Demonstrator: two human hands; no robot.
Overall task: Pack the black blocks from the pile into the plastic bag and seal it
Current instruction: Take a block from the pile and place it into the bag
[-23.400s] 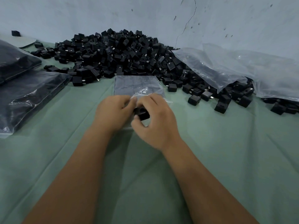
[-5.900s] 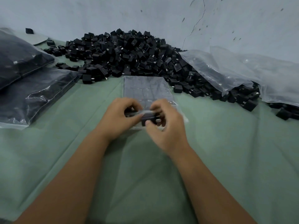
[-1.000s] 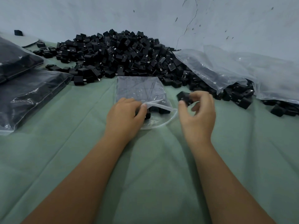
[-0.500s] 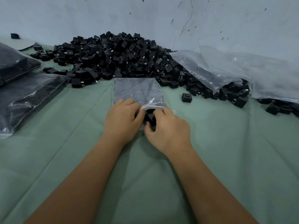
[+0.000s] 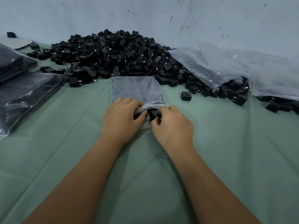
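A clear plastic bag [image 5: 137, 88] lies flat on the green surface [image 5: 226, 143], its long axis running away from the person toward the pile [image 5: 116, 52] of black blocks against the wall [image 5: 97, 13]. Its far closed end nearly touches the pile; its open mouth faces the person. Dark blocks already fill the far part of the bag. The left hand [image 5: 120, 118] has a grip on the mouth's left edge, thumb curled over the plastic. The right hand [image 5: 173, 125] pinches a black block [image 5: 153, 113] between thumb and fingers, right at the mouth. One loose block [image 5: 186, 95] sits alone on the surface to the right of the bag. Filled dark bags [image 5: 24, 91] lie at the left, and crumpled clear bags [image 5: 234, 68] drape over blocks at the right.
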